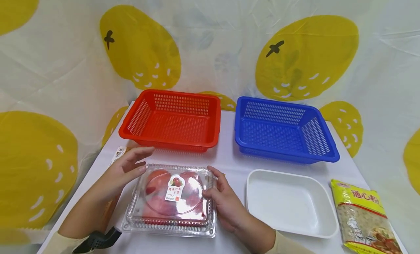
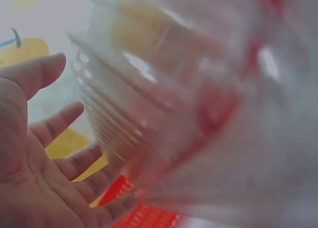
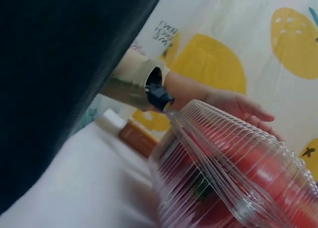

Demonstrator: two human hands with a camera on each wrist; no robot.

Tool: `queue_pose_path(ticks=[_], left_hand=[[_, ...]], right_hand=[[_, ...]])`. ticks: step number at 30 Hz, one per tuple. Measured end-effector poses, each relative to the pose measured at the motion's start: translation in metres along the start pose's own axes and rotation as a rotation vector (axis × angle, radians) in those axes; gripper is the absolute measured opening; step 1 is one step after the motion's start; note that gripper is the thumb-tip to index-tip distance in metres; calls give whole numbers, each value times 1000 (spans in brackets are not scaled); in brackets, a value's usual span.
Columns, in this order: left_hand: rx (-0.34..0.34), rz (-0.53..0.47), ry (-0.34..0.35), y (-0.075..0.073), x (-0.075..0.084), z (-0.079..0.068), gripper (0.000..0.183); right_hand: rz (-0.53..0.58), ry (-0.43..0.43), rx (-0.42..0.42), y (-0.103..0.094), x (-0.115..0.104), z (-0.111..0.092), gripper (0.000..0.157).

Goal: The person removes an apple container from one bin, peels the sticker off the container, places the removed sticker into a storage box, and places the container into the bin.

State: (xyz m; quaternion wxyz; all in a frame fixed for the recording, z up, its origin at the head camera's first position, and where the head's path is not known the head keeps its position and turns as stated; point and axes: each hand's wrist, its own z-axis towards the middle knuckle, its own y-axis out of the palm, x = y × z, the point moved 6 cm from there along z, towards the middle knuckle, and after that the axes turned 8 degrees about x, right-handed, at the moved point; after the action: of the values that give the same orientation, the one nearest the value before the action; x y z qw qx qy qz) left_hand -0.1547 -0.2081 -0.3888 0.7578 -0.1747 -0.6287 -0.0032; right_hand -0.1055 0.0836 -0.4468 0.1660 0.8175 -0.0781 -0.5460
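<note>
A clear plastic clamshell box (image 1: 174, 214) with large red fruit inside and a white label (image 1: 175, 188) on its lid is between my hands. My right hand (image 1: 228, 204) grips its right side, thumb over the lid's edge. At the far left corner, my left hand (image 1: 123, 172) has its fingers extended and apart. The left wrist view shows that palm (image 2: 44, 158) facing the box's ribbed wall (image 2: 114, 123), fingertips right beside it. In the right wrist view the box (image 3: 238, 158) appears tilted and raised off the white table; the right hand itself is out of that view.
Behind the box stand a red basket (image 1: 177, 141) and, right of it, a blue basket (image 1: 285, 155). A white tray (image 1: 292, 203) lies at the right, beside a yellow-topped bag of pasta (image 1: 364, 217). A long brown carton (image 1: 109, 210) lies under my left forearm.
</note>
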Motion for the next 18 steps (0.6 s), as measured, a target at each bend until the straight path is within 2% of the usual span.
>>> queue_pose_path(ticks=[4,9,15,18], left_hand=[[13,2,-32,-6,-12,-9,56],[23,7,-62,-8,-23,-16,53],[-13,-23,-43,0,-32,-19,51],[-5,21,-31,4,-37,-19,46]], right_hand=[[-16,-7,17,3,13,4,85],[-96,-38,43,5,21,5,85],[-145,-57,0,6,22,-3,82],[-152,-29,-26,6,18,-5,82]])
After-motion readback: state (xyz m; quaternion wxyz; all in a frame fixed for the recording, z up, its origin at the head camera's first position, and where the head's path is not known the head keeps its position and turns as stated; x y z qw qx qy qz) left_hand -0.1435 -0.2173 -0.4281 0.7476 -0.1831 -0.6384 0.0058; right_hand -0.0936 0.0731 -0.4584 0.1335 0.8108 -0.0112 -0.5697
